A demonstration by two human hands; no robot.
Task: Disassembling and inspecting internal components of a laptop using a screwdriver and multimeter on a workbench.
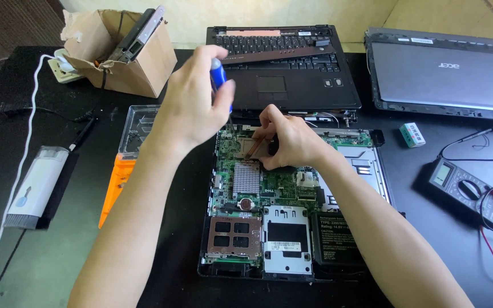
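Laptop base [292,228] open, mid-table

Left hand [192,105] grips a blue-handled screwdriver [219,77], tip down on the board. Right hand [292,142] pinches the copper heatsink [252,147] beside it. Cardboard box [124,57] at far-left corner holds a drive [138,33]. Small green-white packet [412,134] right of base.

Black table [41,256] (opened laptop [292,228], multimeter [466,191], cardboard box [124,57])
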